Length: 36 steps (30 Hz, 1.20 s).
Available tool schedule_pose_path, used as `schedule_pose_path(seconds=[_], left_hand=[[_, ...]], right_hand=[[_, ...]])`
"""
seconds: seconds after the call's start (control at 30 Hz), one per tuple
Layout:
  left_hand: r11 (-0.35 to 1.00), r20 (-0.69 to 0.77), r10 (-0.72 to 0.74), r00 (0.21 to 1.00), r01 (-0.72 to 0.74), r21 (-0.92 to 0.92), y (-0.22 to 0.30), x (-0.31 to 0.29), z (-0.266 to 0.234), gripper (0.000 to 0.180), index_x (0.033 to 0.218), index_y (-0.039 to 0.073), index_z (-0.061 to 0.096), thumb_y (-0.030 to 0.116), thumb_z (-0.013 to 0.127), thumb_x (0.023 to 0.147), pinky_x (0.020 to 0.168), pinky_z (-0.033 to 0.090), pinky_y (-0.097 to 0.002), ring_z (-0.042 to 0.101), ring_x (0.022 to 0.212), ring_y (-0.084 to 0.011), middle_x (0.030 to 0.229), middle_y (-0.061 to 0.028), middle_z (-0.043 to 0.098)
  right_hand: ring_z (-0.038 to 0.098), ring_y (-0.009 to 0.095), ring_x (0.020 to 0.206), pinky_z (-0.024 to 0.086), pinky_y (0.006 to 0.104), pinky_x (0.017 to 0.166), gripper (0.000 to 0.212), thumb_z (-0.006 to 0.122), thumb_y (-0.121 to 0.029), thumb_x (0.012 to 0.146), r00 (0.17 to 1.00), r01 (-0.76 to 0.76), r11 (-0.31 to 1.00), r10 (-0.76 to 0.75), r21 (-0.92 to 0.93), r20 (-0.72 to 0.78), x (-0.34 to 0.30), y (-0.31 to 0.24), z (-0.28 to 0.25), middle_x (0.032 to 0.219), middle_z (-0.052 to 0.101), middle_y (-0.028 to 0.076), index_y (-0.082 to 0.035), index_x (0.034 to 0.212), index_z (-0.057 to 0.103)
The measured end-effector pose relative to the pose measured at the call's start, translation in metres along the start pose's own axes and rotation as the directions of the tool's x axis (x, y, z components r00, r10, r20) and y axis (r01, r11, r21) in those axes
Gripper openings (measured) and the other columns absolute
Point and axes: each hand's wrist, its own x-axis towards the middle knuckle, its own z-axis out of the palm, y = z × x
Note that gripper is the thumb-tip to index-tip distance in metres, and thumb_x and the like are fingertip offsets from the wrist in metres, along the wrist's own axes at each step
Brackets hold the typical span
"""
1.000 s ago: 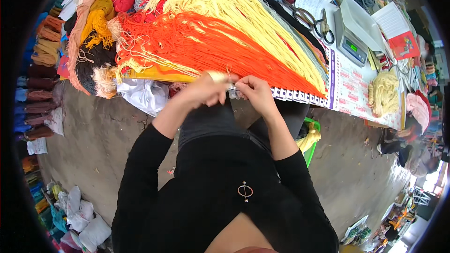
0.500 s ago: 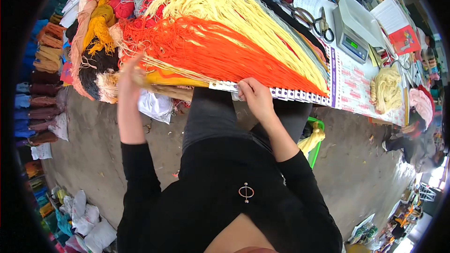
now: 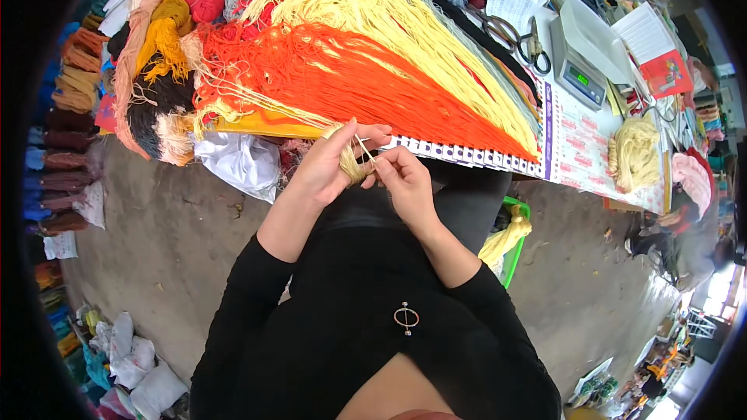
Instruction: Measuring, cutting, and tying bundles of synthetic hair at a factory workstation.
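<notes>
My left hand (image 3: 331, 163) is closed on a small bundle of pale yellow yarn (image 3: 352, 163) at the table's near edge. A thin strand of the same yarn runs from it up and left across the table. My right hand (image 3: 403, 179) pinches the strand right beside the bundle, fingertips touching the left hand. Just beyond both hands lie a wide fan of orange yarn (image 3: 350, 85) and a fan of pale yellow yarn (image 3: 405, 23), spread over the table.
More yarn bundles in mustard, red, black and tan (image 3: 167, 54) pile at the table's left end. A digital scale (image 3: 580, 78), scissors (image 3: 533, 47), papers and a yellow yarn skein (image 3: 638, 152) lie right. A green crate (image 3: 513, 245) stands below the table.
My left hand was stretched far out to the left half a second ago; it has come back to the right hand, now with yarn wound up in it.
</notes>
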Motion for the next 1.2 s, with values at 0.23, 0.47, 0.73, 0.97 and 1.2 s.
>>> schedule_pose_path(seconds=[0.23,0.47,0.73,0.97,1.2], left_hand=[[0.996,-0.234,0.089,0.968,-0.082,0.037,-0.003,0.002,0.015,0.034,0.089,0.001,0.057,0.029,0.039,0.097,0.074,0.051,-0.0325,0.061,0.085,-0.0205,0.105,-0.0169,0.059],[0.977,-0.010,-0.210,0.978,0.210,-0.024,0.019,-0.005,-0.030,0.041,0.078,0.005,0.057,0.038,0.040,0.095,0.037,0.023,-0.0212,0.026,0.035,-0.0062,0.046,0.0027,0.034],[0.834,0.095,0.537,0.838,-0.511,-0.207,0.119,-0.069,-0.085,0.053,0.140,0.006,0.024,0.032,0.041,0.096,0.040,0.030,-0.0159,0.035,0.042,-0.0008,0.060,0.0044,0.049],[0.969,-0.084,-0.119,0.989,0.135,0.209,0.012,-0.006,-0.009,0.047,0.127,0.002,0.046,0.038,0.039,0.096,0.044,0.043,-0.0202,0.066,0.075,-0.0198,0.124,-0.0132,0.052],[0.911,-0.166,-0.252,0.954,0.291,0.292,-0.006,0.007,0.007,0.055,0.127,-0.001,0.042,0.043,0.043,0.094,0.044,0.044,-0.0209,0.064,0.073,-0.0185,0.120,-0.0109,0.052]], right_hand=[[0.059,0.012,0.071,0.043,0.0221,0.064,0.013,0.047,-0.013,0.095,0.999,0.020,0.997,-0.017,0.077,-0.040,-0.002,0.003,-0.006,0.084,0.061,0.007,-0.001,0.091,0.050],[0.055,0.018,0.093,0.043,0.0301,0.085,0.021,0.051,-0.015,0.092,0.984,0.077,0.937,-0.017,0.340,-0.175,-0.016,-0.046,-0.049,0.096,0.060,0.012,0.002,0.101,0.056],[0.031,0.007,0.053,0.028,0.0214,0.047,0.014,0.050,-0.013,0.091,0.405,0.720,0.692,-0.370,0.042,-0.836,-0.114,-0.096,-0.266,0.064,0.039,-0.003,-0.007,0.079,0.047],[0.057,0.010,0.063,0.047,0.0222,0.061,0.015,0.055,-0.004,0.086,0.963,0.040,0.951,-0.118,-0.306,-0.242,-0.005,-0.039,-0.088,0.074,0.060,0.004,0.000,0.101,0.055],[0.061,0.014,0.061,0.046,0.0262,0.057,0.016,0.057,-0.019,0.086,0.982,-0.147,0.788,0.045,-0.597,-0.183,0.032,0.021,-0.064,0.064,0.061,0.004,-0.004,0.087,0.062]])
